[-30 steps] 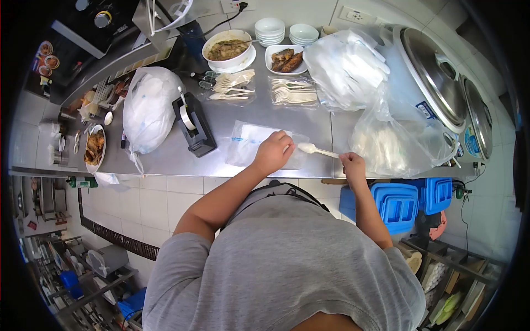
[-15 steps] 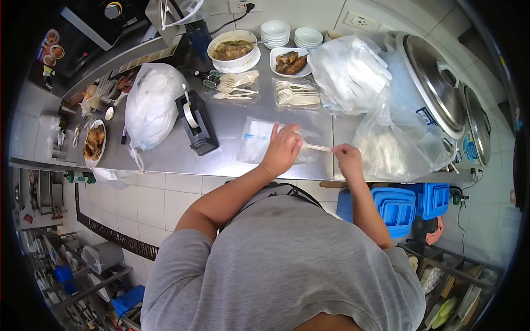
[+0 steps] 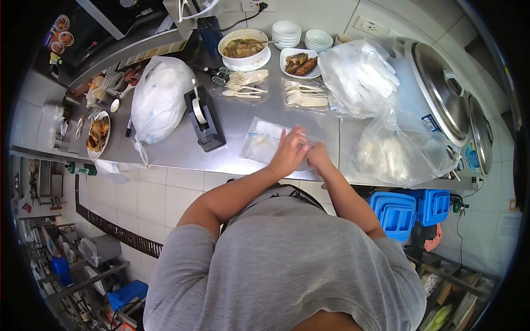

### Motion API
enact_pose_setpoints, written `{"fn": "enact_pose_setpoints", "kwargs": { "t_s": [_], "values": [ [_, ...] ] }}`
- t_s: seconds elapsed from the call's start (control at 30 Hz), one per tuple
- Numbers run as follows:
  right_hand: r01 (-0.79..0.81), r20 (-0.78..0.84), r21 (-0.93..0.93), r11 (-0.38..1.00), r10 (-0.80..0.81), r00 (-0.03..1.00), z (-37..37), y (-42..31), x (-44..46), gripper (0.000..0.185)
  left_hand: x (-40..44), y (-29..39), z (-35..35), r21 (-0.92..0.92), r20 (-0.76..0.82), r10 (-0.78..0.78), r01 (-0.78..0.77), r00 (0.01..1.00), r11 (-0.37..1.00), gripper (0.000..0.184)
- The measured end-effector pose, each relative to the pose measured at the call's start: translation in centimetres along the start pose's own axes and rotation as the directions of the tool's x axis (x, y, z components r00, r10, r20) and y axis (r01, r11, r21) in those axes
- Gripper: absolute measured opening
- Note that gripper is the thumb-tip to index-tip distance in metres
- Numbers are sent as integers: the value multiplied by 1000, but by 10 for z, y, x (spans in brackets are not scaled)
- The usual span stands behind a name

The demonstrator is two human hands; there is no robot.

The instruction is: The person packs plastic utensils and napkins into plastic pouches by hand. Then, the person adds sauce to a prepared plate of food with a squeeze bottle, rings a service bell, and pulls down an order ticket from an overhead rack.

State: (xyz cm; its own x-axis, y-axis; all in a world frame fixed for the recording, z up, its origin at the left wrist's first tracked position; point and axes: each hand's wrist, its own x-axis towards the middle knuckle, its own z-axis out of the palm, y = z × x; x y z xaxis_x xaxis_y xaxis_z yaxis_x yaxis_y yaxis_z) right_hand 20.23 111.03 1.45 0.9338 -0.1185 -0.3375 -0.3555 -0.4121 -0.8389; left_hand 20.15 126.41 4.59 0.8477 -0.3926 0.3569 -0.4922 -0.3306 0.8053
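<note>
A clear plastic bag [image 3: 258,144] with a white folded napkin-like sheet and a pale utensil showing inside lies flat near the counter's front edge. My left hand [image 3: 291,149] rests over its right part, fingers bent and gripping the plastic. Close against it, my right hand [image 3: 318,156] is closed in a pinch at the bag's right end; what its fingertips hold is hidden. Behind the bag lie packed pale forks and spoons [image 3: 245,83] and another pack of pale forks [image 3: 305,95]. A black tape dispenser [image 3: 205,124] stands to the left.
White plastic bags [image 3: 161,102] stand left, and more bags [image 3: 359,77] fill the right side beside large lidded pots [image 3: 441,83]. At the back are a bowl of stew [image 3: 243,48], a dish of fried food [image 3: 300,64] and stacked white bowls [image 3: 286,33]. Blue bins [image 3: 393,212] sit below.
My right hand has moved left to the bag's end beside my left hand. The pale utensil handle it pinched outside the bag no longer shows there. The view has shifted slightly.
</note>
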Motion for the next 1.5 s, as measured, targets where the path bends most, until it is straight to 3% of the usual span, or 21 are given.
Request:
{"fn": "enact_pose_setpoints", "kwargs": {
  "t_s": [0.07, 0.17, 0.23, 0.3, 0.37, 0.43, 0.5, 0.6, 0.73, 0.77, 0.87, 0.9, 1.0, 1.07, 1.13, 1.17, 1.23, 1.27, 1.33, 1.43, 1.5],
  "values": [
    [118, -58, -209, 971, -133, 989, -24, 6, -15, 10, -1, -7, -30, 141, 74, 16, -26, 997, 990, 23],
    [132, -321, -238, 962, -206, 924, -48, -6, -47, 15, -10, -30, -76, 402, 222, -33, -60, 975, 914, 45],
    [385, -395, -513, 767, -609, 688, -41, -17, -39, 16, -15, -38, -85, 495, 270, -117, -33, 956, 868, 61],
    [496, -316, -626, 602, -777, 544, -37, -16, -17, 16, -19, -41, -79, 529, 285, -154, -22, 946, 848, 75],
    [570, -198, -578, 583, -779, 595, -31, 1, 4, 16, -21, -39, -74, 554, 284, -203, 12, 937, 832, 84],
    [428, -431, -305, 851, -524, 735, -38, 17, 3, 14, -20, -32, -72, 576, 270, -265, 65, 926, 815, 89],
    [281, -520, 57, 958, -211, 828, -55, 20, -10, 17, -21, -29, -70, 595, 251, -288, 88, 924, 799, 90],
    [47, -188, 201, 979, -9, 982, -64, 19, -41, 25, -18, -22, -68, 626, 261, -333, 104, 906, 773, 91],
    [173, -2, -218, 960, -178, 984, -40, 17, -66, 20, -14, -21, -68, 657, 288, -345, 79, 893, 750, 92],
    [161, -68, -272, 949, -185, 980, -42, 16, -69, 18, -12, -20, -70, 659, 306, -357, 74, 882, 749, 93],
    [-209, -234, -189, 960, 163, 959, -53, 13, -82, 21, -7, -19, -75, 660, 343, -361, 51, 867, 750, 95],
    [-232, -389, -294, 927, 106, 915, -54, 5, -88, 23, -9, -20, -76, 657, 348, -345, 37, 872, 753, 96],
    [228, -509, -291, 929, -352, 786, -15, -28, -80, 27, -7, -27, -72, 636, 346, -278, -6, 896, 772, 100],
    [475, -270, -310, 824, -555, 787, 33, -66, -70, 45, -10, -38, -63, 673, 337, -230, -63, 913, 737, 103],
    [560, -18, -350, 751, -603, 797, 61, -92, -53, 63, -16, -61, -47, 763, 311, -183, -130, 933, 633, 106],
    [523, -5, -409, 748, -575, 818, 66, -79, -40, 67, -19, -67, -40, 801, 256, -58, -178, 965, 572, 109],
    [453, 21, -518, 726, -518, 855, 79, -32, -9, 75, -13, -51, -54, 715, 321, -198, -100, 926, 692, 111],
    [418, 44, -652, 633, -519, 854, 65, -16, -4, 80, -9, -41, -63, 672, 355, -264, -48, 897, 739, 112],
    [289, 33, -773, 565, -419, 907, 30, -18, -16, 84, -6, -36, -66, 661, 367, -322, -1, 873, 750, 114],
    [349, 31, -726, 593, -479, 877, 8, -5, -20, 83, -3, -34, -70, 626, 371, -300, 2, 879, 780, 110],
    [395, 25, -683, 614, -521, 853, 2, -18, -32, 83, 2, -22, -94, 519, 348, -123, -81, 929, 851, 97]
  ]
}}
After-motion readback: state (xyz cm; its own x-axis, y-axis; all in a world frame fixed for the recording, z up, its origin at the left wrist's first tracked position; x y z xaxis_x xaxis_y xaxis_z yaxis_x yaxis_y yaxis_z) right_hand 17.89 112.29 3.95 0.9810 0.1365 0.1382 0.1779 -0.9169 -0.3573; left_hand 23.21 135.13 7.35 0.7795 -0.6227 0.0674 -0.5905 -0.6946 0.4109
